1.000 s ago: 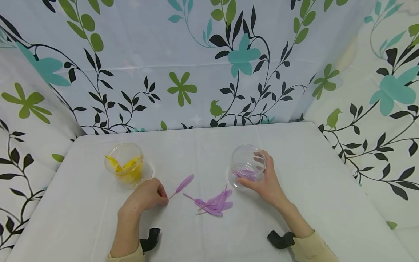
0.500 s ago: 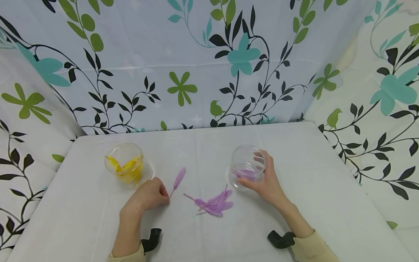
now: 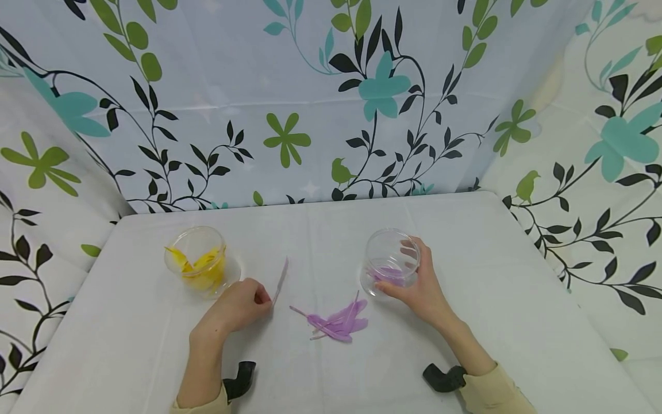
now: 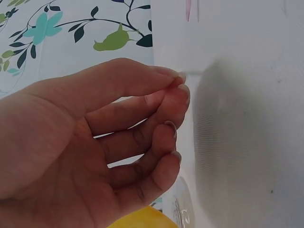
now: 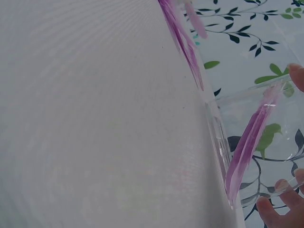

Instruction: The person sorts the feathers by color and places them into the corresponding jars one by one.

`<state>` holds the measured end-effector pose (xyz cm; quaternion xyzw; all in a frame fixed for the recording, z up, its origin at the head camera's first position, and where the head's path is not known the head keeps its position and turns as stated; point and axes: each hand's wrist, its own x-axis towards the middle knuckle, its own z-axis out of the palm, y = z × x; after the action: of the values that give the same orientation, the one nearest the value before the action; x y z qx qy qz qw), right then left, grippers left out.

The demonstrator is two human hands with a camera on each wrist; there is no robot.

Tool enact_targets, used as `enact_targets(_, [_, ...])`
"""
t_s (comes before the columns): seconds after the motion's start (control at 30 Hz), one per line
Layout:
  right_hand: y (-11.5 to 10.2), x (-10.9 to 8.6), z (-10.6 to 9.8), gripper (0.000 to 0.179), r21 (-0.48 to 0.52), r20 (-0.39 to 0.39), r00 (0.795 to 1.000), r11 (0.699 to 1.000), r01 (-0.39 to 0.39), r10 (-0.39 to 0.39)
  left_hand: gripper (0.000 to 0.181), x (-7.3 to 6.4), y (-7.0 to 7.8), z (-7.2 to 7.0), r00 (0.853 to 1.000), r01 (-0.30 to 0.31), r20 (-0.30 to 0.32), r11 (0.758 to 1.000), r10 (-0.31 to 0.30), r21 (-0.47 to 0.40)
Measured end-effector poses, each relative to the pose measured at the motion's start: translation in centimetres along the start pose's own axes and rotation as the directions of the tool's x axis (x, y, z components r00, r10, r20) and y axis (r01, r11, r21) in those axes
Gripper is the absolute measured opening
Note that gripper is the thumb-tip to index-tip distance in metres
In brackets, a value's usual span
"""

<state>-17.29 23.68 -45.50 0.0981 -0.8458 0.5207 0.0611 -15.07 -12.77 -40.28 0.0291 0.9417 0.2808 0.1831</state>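
My left hand [image 3: 239, 305] pinches a purple feather [image 3: 281, 280] by the quill between thumb and fingertips. The feather points up, its thin edge facing the head view. In the left wrist view the same hand [image 4: 95, 137] shows thumb and index tip meeting, the other fingers curled. A clear plastic cup [image 3: 373, 251] stands at the right, and my right hand [image 3: 424, 290] grips it round its side. Purple feathers [image 5: 247, 147] lean inside that cup in the right wrist view. Between the hands a small pile of purple feathers [image 3: 338, 323] lies on the table.
A clear bowl [image 3: 170, 265] with yellow feathers [image 3: 207, 269] stands just beyond my left hand. White cloth covers the table [image 3: 310, 379]. Leaf-patterned curtains [image 3: 207, 75] hang behind it and at both sides.
The feather in my left hand has swung from leaning right to nearly upright and turned edge-on. That hand has shifted slightly right. My right hand and the cup have stayed put.
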Motion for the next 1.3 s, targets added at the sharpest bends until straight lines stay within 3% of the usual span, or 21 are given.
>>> enact_targets(0.23, [0.0, 0.0, 0.0, 0.106, 0.001, -0.002, 1.0, 1.0, -0.006, 0.006, 0.004, -0.1, 0.6, 0.0, 1.0, -0.027, 0.002, 0.999, 0.027, -0.029])
enact_targets(0.53, [0.1, 0.0, 0.0, 0.105, -0.004, 0.0, 1.0, 1.0, -0.005, 0.005, 0.004, -0.2, 2.6, 0.3, 0.985, -0.158, 0.047, 0.98, 0.164, -0.122])
enact_targets(0.8, [0.0, 0.1, 0.1, 0.106, -0.017, 0.001, 1.0, 1.0, -0.002, 0.002, 0.008, -0.2, 5.3, 1.3, 0.937, -0.303, 0.111, 0.93, 0.33, -0.21])
enact_targets(0.93, [-0.1, 0.1, 0.0, 0.106, -0.012, -0.003, 1.0, 1.0, -0.005, 0.005, 0.012, 0.0, 7.3, 1.6, 0.918, -0.336, 0.137, 0.913, 0.372, -0.231])
enact_targets(1.03, [-0.1, 0.0, 0.1, 0.106, -0.006, 0.0, 1.0, 1.0, -0.009, 0.009, 0.016, 0.2, 8.5, 1.6, 0.911, -0.353, 0.135, 0.904, 0.391, -0.24])
enact_targets(1.3, [-0.1, 0.0, 0.1, 0.105, 0.012, 0.002, 1.0, 1.0, -0.016, 0.016, 0.027, 1.2, 10.8, 1.6, 0.871, -0.439, 0.106, 0.857, 0.479, -0.269])
